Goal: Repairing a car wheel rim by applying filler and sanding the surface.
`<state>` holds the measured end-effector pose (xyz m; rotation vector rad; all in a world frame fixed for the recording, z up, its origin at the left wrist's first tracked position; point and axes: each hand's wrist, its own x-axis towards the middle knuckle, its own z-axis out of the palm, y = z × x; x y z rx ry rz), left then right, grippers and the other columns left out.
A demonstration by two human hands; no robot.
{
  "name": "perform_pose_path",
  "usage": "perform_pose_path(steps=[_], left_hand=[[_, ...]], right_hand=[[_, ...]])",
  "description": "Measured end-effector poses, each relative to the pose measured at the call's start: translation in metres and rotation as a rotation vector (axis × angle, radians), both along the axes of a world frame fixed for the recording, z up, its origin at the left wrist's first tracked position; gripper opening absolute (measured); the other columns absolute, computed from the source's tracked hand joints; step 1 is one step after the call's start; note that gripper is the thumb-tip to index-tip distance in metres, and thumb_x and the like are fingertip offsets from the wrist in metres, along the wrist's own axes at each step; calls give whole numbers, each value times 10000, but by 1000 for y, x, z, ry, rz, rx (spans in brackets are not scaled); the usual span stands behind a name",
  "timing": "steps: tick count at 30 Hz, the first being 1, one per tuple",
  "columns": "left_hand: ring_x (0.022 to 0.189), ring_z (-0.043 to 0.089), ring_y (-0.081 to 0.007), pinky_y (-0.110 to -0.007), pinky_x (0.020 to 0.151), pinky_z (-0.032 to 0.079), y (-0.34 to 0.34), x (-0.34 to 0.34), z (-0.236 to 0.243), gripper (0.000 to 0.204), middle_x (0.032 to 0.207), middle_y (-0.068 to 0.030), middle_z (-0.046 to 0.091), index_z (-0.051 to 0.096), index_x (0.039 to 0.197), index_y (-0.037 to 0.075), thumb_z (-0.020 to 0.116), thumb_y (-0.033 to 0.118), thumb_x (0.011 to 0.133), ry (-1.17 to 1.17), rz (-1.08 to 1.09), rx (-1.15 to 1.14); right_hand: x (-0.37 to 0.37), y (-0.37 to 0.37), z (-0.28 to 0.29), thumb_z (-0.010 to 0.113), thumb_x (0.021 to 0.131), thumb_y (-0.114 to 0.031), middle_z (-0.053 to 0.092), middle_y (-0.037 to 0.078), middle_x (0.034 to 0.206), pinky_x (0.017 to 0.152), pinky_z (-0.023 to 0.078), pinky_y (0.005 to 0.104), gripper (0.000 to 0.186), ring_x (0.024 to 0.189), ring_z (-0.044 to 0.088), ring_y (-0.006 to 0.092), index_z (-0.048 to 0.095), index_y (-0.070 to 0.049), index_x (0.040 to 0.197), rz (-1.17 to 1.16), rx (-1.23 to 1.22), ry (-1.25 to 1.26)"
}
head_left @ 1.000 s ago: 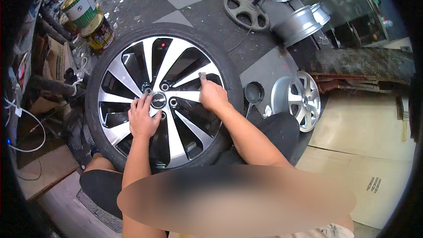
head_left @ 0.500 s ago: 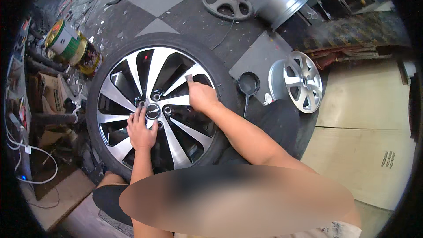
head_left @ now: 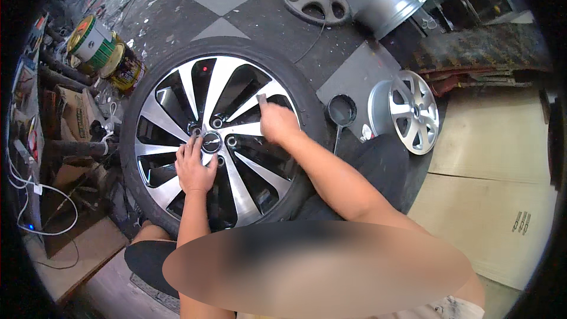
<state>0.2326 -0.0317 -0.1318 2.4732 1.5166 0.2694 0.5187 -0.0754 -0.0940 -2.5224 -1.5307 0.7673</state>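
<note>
A car wheel with silver and black spokes [head_left: 246, 192] lies flat in front of me, its black tyre [head_left: 134, 97] around it. My left hand [head_left: 195, 168] rests on the spokes, fingers apart, with the fingertips by the dark centre cap [head_left: 211, 142] and a bolt hole. On the right side of the rim, my right hand [head_left: 279, 123] is closed on a small grey piece [head_left: 262, 99], perhaps folded sandpaper. That piece touches the outer part of a silver spoke. What the right fingers do underneath is hidden.
Right of the tyre sit a dark long-handled pan [head_left: 342, 109] and a silver alloy wheel [head_left: 417, 112]. Beyond are a grey wheel-shaped base [head_left: 316, 3] and a silver rim [head_left: 393, 7]. Paint cans [head_left: 93, 41] stand at left, near white cables [head_left: 65, 196]. Cardboard [head_left: 472, 218] covers the right.
The whole view has shifted a little, moving the wheel slightly right and up in the picture. Both hands keep nearly the same places on the wheel.
</note>
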Motion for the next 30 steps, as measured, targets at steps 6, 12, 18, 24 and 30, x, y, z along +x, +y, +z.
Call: perform_pose_path(steps=[6,12,18,24,30], left_hand=[[1448,498,-352,-515,1197,436,0,-3,1,734,1622,-29,570,613,1535,177,828,364,858,-7,5,-20],[1445,500,-352,-510,1181,429,0,-9,-5,699,1644,-5,556,640,1511,182,834,370,866,-53,19,-13],[1431,506,-330,-500,1171,429,0,-10,2,694,1615,-5,574,653,1498,186,840,359,852,-89,27,-37],[1435,517,-341,-502,1166,434,-1,-12,-3,695,1588,-23,595,660,1484,198,832,364,832,-126,55,-34],[1467,499,-325,-487,1185,428,-1,-16,-1,689,1618,-26,573,652,1508,199,817,398,870,-97,73,-89]], right_hand=[[12,15,7,511,1008,-119,742,243,1301,1008,576,557,700,1160,727,464,407,-82,1699,-30,44,21],[7,13,4,535,988,-129,744,275,1282,983,579,585,696,1127,743,466,447,-89,1678,8,19,-38],[-7,-16,0,573,1000,-231,766,280,1234,1041,572,552,438,1160,735,471,760,-125,1382,-46,140,104],[55,-26,7,766,967,-267,809,243,1004,874,597,455,311,918,787,394,823,12,1093,-344,505,301],[64,6,22,720,1031,-189,811,229,1043,910,595,466,243,996,782,424,789,9,1152,-171,443,220]])
